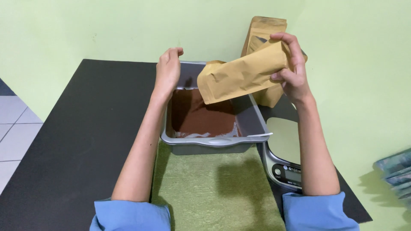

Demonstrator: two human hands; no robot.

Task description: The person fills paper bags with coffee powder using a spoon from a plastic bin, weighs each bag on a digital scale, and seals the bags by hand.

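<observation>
- The right hand [290, 68] pinches a flat kraft-paper pouch [239, 77] by its upper end, thumb on the near face and fingers curled over the top edge.
- The pouch hangs in the air over the far right part of a grey plastic tub [214, 142], not touching it. Its long axis runs slantwise, high at the right hand and dropping toward the left, with the free end lowest, above the tub's far side.
- The tub sits near the middle of the black table [81, 128], toward its far edge, with its near wall on a green mat [205, 184]. Brown powder [199, 117] covers most of the tub's floor, thinner along the near wall.
- The left hand [168, 70] is loosely curled and holds nothing; it hovers at the tub's far left corner, just left of the pouch's free end. Whether it touches the rim cannot be told.
- The free end of the pouch lies to the right of the left hand, so that hand is the nearer one to it.
- A second, upright kraft bag [262, 34] stands behind the pouch by the table's far right edge.
- A kitchen scale [284, 149] with a pale platform sits just right of the tub, under the right forearm.
</observation>
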